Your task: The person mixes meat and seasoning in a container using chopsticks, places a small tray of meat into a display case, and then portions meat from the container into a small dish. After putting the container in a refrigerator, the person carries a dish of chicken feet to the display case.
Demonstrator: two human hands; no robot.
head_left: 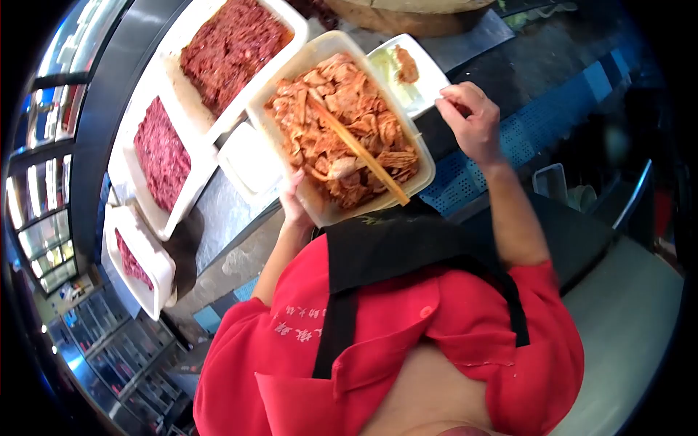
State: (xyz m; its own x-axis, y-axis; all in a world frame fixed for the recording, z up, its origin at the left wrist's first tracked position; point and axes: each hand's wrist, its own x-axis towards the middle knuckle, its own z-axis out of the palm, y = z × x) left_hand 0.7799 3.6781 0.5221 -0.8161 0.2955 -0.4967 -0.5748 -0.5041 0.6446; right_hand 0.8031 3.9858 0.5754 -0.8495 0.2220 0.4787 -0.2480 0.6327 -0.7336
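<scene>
My left hand (293, 202) grips the lower left side of a cream plastic tub (427, 176), its thumb near the rim and the other fingers mostly hidden. Orange-red sliced meat (349, 120) fills the tub, and a pair of wooden chopsticks (361, 152) lies slanted across it. To the right, my right hand (469, 116) is closed with fingertips at the corner of a small white tray (430, 64). That tray partly sits behind the tub and holds something pale green and a reddish-brown lump (406, 65).
White trays of dark red minced meat (233, 51) (161, 154) stand at the left, with a smaller one (149, 294) below. A white lidded-looking box (249, 161) touches the tub's left. A round wooden board (407, 16) is at the top. Blue perforated strip (523, 120) lies right.
</scene>
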